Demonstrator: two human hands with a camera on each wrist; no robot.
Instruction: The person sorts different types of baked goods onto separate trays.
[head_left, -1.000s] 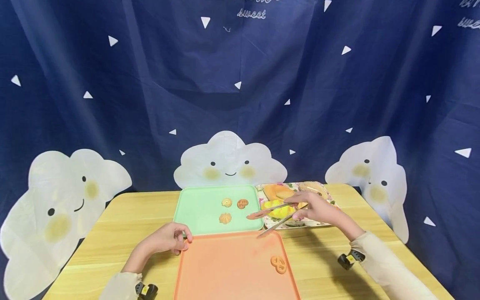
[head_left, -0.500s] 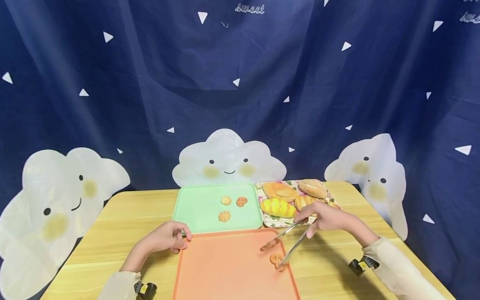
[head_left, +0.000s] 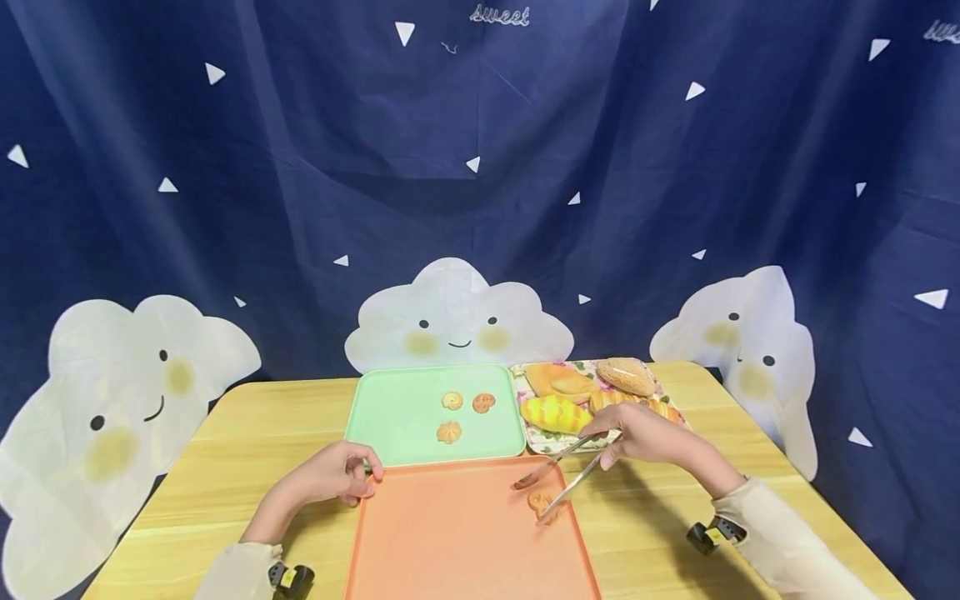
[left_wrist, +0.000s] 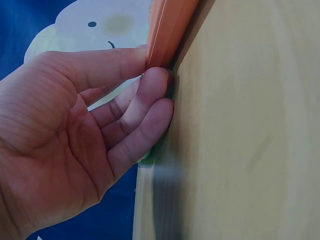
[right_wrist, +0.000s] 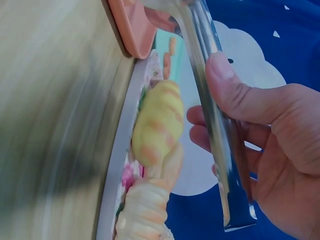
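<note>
My left hand [head_left: 337,475] pinches the far left corner of an orange tray [head_left: 450,533]; the left wrist view shows thumb and fingers at its rim. In my right hand [head_left: 637,433] is a pair of metal tongs [right_wrist: 212,115], held between thumb and fingers. The tongs' arms are spread. One tip overlaps a pretzel-shaped cookie [head_left: 539,502] near the tray's right edge; the other tip stands apart, farther left and back. Whether the cookie touches the tray cannot be told. In the right wrist view the tongs' tips and the cookie are out of sight.
Behind the orange tray lies a green tray [head_left: 390,417] with three small cookies [head_left: 450,432]. At its right, a floral tray holds a yellow bread [head_left: 556,414], a sesame bun [head_left: 626,376] and other breads. A wooden table [head_left: 285,425] bears everything, before a blue curtain.
My right hand has brought the tongs from over the floral tray down to the pretzel-shaped cookie. The cookie has shifted slightly left and back. My left hand stays at the tray corner.
</note>
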